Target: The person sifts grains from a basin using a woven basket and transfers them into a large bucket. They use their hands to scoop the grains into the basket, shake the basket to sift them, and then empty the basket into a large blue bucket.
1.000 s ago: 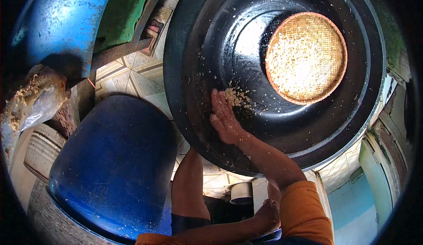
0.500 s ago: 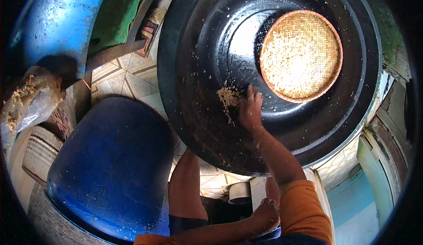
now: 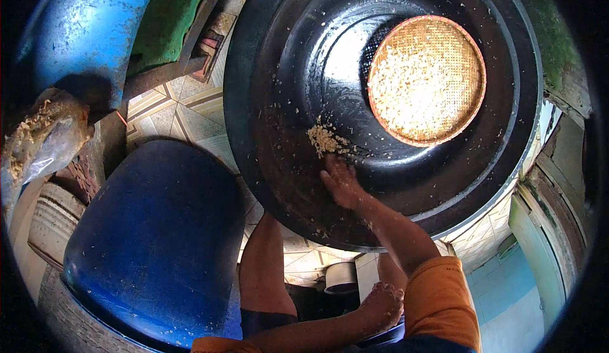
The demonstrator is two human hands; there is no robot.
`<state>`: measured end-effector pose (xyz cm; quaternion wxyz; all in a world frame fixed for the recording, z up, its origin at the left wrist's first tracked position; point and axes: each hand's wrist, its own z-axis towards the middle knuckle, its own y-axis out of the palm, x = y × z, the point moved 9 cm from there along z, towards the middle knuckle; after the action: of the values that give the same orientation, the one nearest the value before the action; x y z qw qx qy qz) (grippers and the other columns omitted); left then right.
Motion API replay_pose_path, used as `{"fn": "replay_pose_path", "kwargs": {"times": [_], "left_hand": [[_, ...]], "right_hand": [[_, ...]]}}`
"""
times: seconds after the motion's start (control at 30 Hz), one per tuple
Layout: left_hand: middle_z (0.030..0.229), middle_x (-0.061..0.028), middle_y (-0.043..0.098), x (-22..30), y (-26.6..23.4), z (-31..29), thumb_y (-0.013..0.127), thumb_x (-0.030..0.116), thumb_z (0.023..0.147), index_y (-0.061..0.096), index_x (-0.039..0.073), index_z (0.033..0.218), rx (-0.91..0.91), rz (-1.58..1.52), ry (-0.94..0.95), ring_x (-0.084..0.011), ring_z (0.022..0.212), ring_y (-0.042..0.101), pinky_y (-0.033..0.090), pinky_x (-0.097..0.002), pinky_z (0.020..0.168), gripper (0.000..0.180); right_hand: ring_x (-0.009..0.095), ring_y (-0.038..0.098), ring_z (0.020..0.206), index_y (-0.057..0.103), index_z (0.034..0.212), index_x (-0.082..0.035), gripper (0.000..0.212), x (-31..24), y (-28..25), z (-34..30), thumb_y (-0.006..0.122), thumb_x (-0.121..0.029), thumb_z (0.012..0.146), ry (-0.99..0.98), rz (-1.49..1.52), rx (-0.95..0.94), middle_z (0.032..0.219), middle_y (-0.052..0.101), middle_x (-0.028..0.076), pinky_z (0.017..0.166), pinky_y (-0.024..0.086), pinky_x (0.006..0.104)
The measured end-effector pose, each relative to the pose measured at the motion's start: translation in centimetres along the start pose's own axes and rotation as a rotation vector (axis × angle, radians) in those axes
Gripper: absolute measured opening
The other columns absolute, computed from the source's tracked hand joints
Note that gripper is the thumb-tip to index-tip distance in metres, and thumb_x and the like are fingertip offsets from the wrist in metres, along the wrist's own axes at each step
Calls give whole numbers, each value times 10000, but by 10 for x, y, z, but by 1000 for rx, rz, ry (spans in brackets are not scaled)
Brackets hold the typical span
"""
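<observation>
Bordering crumbly grains (image 3: 325, 139) — right hand (image 3: 344, 185) in glossy round basin (image 3: 269, 175).

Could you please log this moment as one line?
right hand: open, by pale crumbs in black basin | left hand: outside basin, low in view | woven tray: in basin, bearing pale pieces

No text is reading legibly. A short row of small dark lettering (image 3: 453, 269) is running along the cuff of the orange right sleeve (image 3: 439, 305); its characters are showing too tiny and blurred for reading.
</observation>
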<state>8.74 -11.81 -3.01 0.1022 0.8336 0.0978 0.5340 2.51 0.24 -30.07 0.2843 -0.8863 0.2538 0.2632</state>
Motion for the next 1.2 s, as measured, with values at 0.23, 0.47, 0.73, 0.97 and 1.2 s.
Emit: {"fn": "replay_pose_path", "kwargs": {"times": [0.23,0.47,0.73,0.97,1.2], "left_hand": [[905,-202,598,9,-4,2,536,157,789,563,-78,1048,-74,63,-27,-309,847,552,395,-433,805,350],[910,-183,602,4,-13,3,541,152,802,620,-64,934,39,-22,-56,-301,862,556,408,-431,798,265],[966,-178,592,8,-5,4,549,206,839,567,-71,1058,-75,91,-31,-289,905,564,422,-429,793,354],[1012,-190,591,-7,5,5,553,236,848,581,-18,1073,-96,-12,-164,-310,937,551,408,-455,834,340],[1258,-204,500,-13,27,4,475,194,897,459,27,1281,85,24,-58,-345,1135,473,349,-461,954,418]], "right_hand": [[341,395,1265,389,1342,18,498,117,-62,1,465,-220,911,386,471,681,1343,443,217,1040,334,404],[372,393,1262,318,1396,-16,656,58,-41,-6,452,68,759,98,-17,281,1372,396,210,1085,299,406],[414,448,1193,401,1348,-40,562,80,5,-14,452,24,792,-59,-147,136,1266,448,279,1029,369,417],[414,531,1044,482,1187,6,346,135,-24,-19,481,-96,856,576,489,690,1092,542,265,894,424,464],[435,520,988,521,1102,21,301,58,-13,55,505,-168,868,355,410,657,1047,555,262,892,393,499]]}}
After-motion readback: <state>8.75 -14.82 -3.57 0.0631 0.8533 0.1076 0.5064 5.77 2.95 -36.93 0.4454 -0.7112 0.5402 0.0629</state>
